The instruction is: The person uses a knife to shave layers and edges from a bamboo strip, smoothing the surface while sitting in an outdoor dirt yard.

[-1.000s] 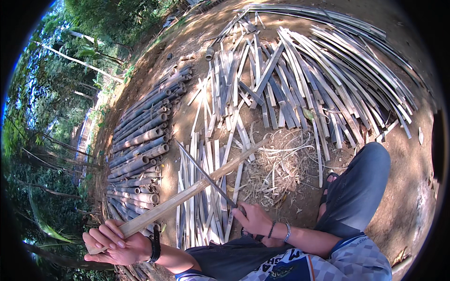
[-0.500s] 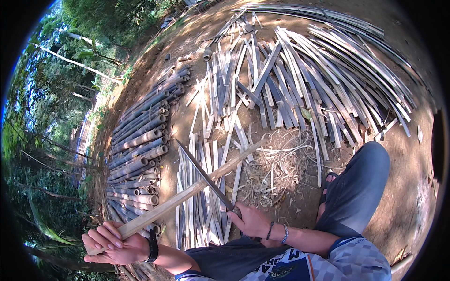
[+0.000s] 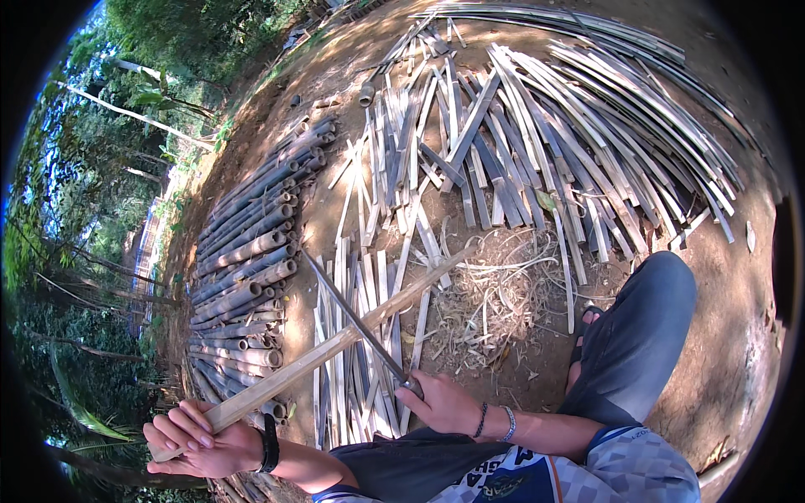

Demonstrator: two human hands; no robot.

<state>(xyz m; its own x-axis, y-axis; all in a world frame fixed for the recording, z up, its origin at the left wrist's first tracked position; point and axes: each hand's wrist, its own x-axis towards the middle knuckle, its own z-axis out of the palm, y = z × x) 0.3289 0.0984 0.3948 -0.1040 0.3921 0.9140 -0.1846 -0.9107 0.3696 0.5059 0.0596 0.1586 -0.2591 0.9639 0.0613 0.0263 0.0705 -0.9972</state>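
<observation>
1. Slanting up from lower left toward the centre, the strip (image 3: 289, 369) is held in the air above the ground (image 3: 721, 302), its far end over the near side of the shavings (image 3: 495, 306).
2. Crossing the strip near its middle is the knife (image 3: 360, 324), its tip pointing up and left; whether the edge bites into the wood is too fine to tell.
3. The left hand (image 3: 204, 444) grips the strip's near end, fingers curled over the top; a black band (image 3: 269, 446) circles that wrist.
4. The right hand (image 3: 446, 404) is wrapped around the knife's handle, with a dark bracelet (image 3: 480, 420) and a pale one beside it on the wrist.
5. Below the strip and knife lies a small stack (image 3: 341, 394) of long pale slats.
6. Left of that stack, round poles (image 3: 251, 243) lie side by side in a row.
7. Beyond the shavings, a large pile (image 3: 579, 151) of slats fans out.
8. At right, a bent knee (image 3: 658, 293) in dark trousers rises above a sandalled foot (image 3: 582, 327).
9. Trees (image 3: 101, 184) fill the far left.
</observation>
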